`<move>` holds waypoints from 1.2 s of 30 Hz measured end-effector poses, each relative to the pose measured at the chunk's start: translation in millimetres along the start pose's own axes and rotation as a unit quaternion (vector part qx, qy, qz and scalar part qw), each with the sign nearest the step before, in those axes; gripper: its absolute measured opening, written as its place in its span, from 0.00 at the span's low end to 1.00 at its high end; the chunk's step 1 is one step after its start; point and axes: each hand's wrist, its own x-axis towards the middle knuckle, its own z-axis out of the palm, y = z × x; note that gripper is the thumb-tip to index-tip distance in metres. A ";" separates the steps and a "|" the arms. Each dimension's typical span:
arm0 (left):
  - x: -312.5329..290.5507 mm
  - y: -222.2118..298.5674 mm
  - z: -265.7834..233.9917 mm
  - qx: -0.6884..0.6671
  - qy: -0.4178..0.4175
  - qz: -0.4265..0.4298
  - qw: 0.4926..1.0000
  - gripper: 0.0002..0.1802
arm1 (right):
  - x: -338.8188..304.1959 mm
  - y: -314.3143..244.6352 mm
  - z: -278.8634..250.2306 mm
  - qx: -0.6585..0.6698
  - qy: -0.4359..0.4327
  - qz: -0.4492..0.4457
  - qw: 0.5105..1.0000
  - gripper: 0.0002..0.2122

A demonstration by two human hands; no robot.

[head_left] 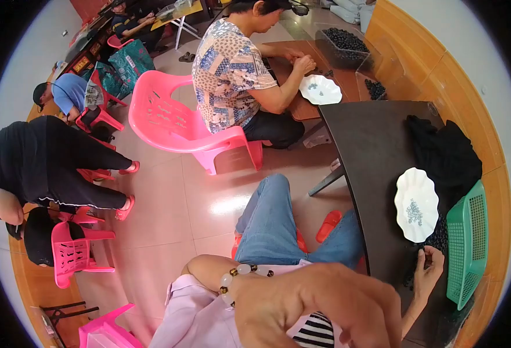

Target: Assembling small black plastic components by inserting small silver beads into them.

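Close up in the lower middle is my left hand [319, 301], a beaded bracelet [227, 282] round its wrist. Its fingers curl downward over my lap; their tips, and anything in them, are hidden. My right hand [429, 271] is at the dark table's [371, 168] right side, thumb and forefinger closed on what looks like a small black piece. Many small black pieces [437, 235] lie loose around it. Just beyond that hand stands a white scalloped dish [416, 191] holding a cluster of tiny grey-blue bits [414, 213].
A green plastic basket [467, 243] borders the table's right edge, with black cloth [447, 151] behind it. Ahead, a co-worker [232, 75] sits in a pink chair [162, 110] near another white dish [320, 90] and a clear bin of black pieces [345, 43]. More people and chairs occupy the left.
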 end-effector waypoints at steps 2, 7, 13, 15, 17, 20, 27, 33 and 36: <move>8.7 -0.8 16.3 -0.063 -0.017 0.022 0.998 0.27 | 3.1 -2.4 -0.3 0.011 0.016 -0.011 1.000 0.06; 26.0 15.6 -7.5 0.008 -0.195 0.013 0.981 0.24 | -9.1 -16.0 -8.3 0.004 0.030 -0.029 0.999 0.06; -13.7 7.1 21.2 0.005 -0.066 -0.076 0.995 0.21 | -18.6 -33.3 -21.6 0.000 0.036 -0.068 0.997 0.05; -8.1 3.1 22.9 0.007 -0.036 -0.095 0.995 0.21 | -20.8 -41.7 -22.9 0.015 0.047 -0.070 0.996 0.05; 15.8 -4.7 14.6 -0.046 -0.205 0.000 0.978 0.23 | -23.0 -42.1 -22.2 0.000 0.034 -0.074 0.997 0.05; 14.8 -8.2 16.3 -0.063 -0.181 0.003 0.982 0.24 | -25.0 -44.1 -23.2 0.014 0.034 -0.052 0.998 0.05; -13.4 -3.7 -0.4 -0.066 -0.066 -0.079 0.992 0.13 | -29.1 -46.4 -24.2 0.005 0.032 -0.064 0.997 0.05; -28.1 -27.6 -21.3 -0.104 0.093 -0.294 0.946 0.08 | -29.6 -61.8 -23.2 0.020 0.023 -0.066 0.997 0.07; -30.5 -38.2 -25.4 -0.086 0.004 -0.350 0.933 0.11 | -25.6 -61.8 -19.1 0.014 0.032 -0.074 0.997 0.07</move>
